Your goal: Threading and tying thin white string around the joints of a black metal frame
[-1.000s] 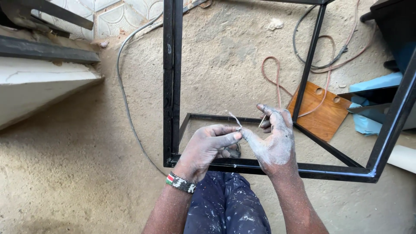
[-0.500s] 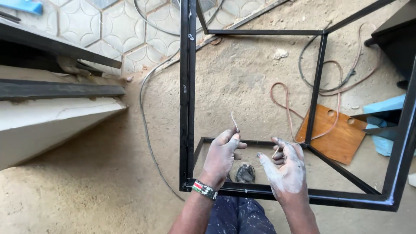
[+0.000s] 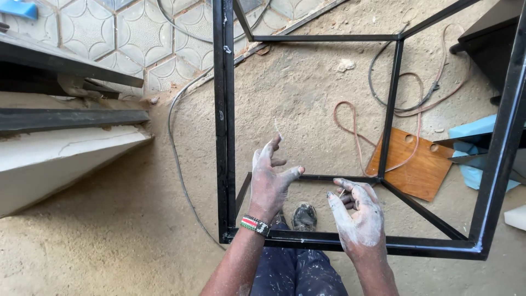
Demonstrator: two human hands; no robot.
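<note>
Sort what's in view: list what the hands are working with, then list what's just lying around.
In hand:
left hand, pinching a thin wire
right hand, open, beside it
black metal frame, just under both hands

Lying about:
wooden board
reddish cable
grey cable
blue sheet

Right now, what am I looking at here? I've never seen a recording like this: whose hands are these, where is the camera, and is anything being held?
The camera sits on a person's head and looks down, so both hands are the wearer's own. The left hand, with a striped wristband, is raised with fingers spread; a thin pale sliver shows at its fingertips, too small to identify. The right hand, dusted white, is half curled, and I cannot tell whether it grips anything. Both hover inside a black metal frame standing on sandy ground. Nearby lie cables, a wooden board and the person's shoe.
</note>
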